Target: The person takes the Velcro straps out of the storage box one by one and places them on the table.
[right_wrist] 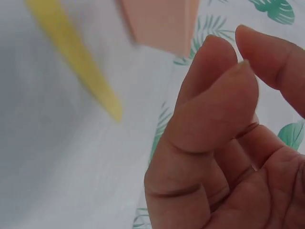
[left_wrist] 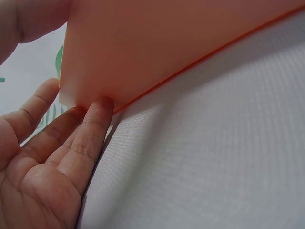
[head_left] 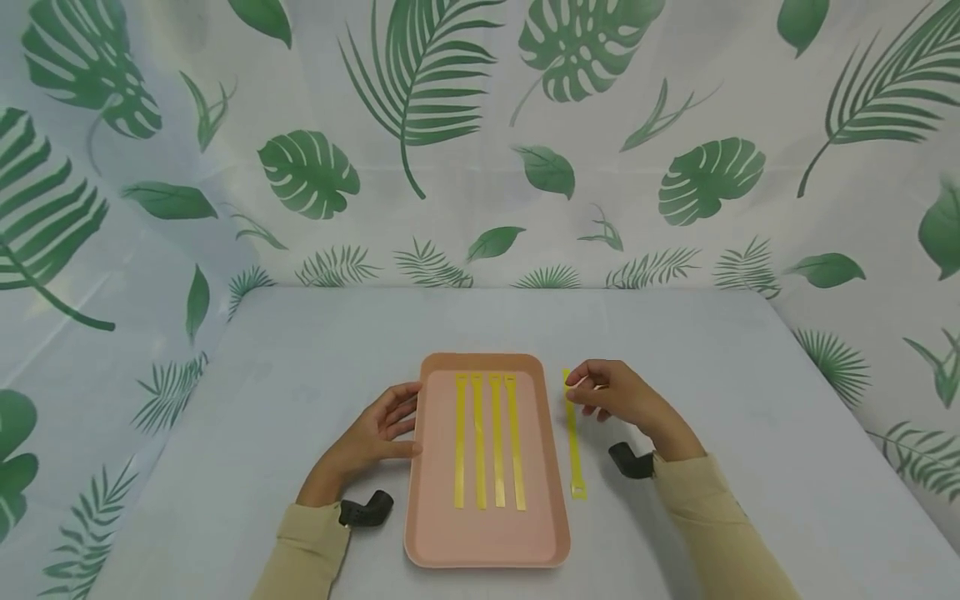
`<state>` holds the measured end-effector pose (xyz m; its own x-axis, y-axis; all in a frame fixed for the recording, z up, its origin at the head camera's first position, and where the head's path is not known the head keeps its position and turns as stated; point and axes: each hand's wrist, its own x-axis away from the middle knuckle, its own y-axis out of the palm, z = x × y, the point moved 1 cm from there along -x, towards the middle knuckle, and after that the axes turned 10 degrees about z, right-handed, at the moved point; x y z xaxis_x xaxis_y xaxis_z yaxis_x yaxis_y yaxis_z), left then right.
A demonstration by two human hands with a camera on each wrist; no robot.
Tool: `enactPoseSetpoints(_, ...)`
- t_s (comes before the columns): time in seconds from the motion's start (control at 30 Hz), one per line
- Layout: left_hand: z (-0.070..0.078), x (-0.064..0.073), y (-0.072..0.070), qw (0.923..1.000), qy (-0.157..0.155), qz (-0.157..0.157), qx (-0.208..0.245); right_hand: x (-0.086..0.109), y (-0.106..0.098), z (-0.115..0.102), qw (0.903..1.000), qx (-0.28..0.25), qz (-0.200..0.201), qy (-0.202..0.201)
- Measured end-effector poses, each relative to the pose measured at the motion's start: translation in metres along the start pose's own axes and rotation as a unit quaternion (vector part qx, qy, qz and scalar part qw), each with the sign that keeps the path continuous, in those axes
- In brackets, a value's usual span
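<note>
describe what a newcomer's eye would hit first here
Most likely the green leaves printed on the cloth behind the table. Then the pink tray on that table, with four yellow strips side by side inside and a fifth strip to its right, near the right hand.

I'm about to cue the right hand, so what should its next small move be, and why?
Probably lower the right hand and pinch the yellow strip lying beside the tray: the hand's fingers look apart from that strip and hold nothing, four similar strips lie in the tray, and the left hand touches the tray's left side.
</note>
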<state>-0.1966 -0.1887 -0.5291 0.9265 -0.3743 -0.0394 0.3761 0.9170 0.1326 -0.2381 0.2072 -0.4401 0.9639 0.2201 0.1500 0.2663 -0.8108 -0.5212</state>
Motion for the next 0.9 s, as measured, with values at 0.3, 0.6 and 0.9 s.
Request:
enactPoseSetpoints(0.3,0.0,0.0,0.0,1.0,-0.005,-0.001,0.005,-0.01,0.004,-0.014,0.9992,-0.014,-0.029,-0.025)
enactPoseSetpoints(0.6,0.0,-0.001,-0.001,1.0,-0.008,-0.002,0.001,-0.019,0.013,-0.027,0.9967,-0.013,-0.058,-0.055)
enactPoseSetpoints(0.9,0.001,-0.001,-0.002,1.0,-0.001,-0.006,0.002,-0.027,0.024,-0.037,0.9937,-0.026,-0.077,-0.078)
